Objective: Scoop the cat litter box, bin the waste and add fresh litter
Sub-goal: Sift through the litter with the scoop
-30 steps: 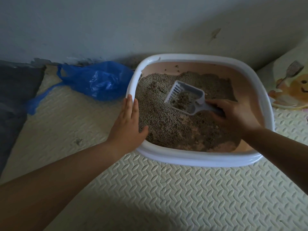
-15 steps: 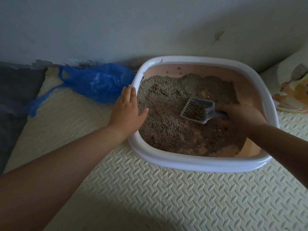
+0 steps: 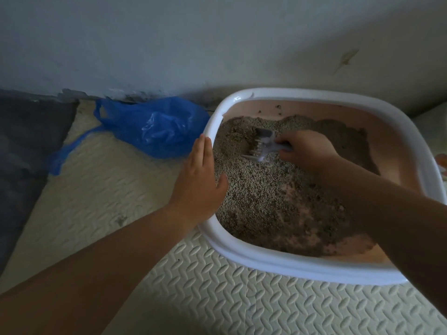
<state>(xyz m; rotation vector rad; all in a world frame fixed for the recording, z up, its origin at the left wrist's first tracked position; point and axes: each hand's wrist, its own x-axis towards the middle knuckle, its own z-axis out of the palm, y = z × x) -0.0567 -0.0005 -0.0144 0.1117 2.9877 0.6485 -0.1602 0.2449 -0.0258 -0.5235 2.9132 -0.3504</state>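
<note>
Looks only mid-scoop. Gripping the scoop in the right hand, tines dug into litter at the far left of the litter box. Bracing its rim with a flat left hand, fingers together. Binning into the blue bag just beside, then fresh litter, yet to do.

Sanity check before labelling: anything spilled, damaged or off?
Litter is thin and uneven: the pink floor of the litter box shows through near the front. Small dark smudge on the mat. Wall paint scuffed along its base.
</note>
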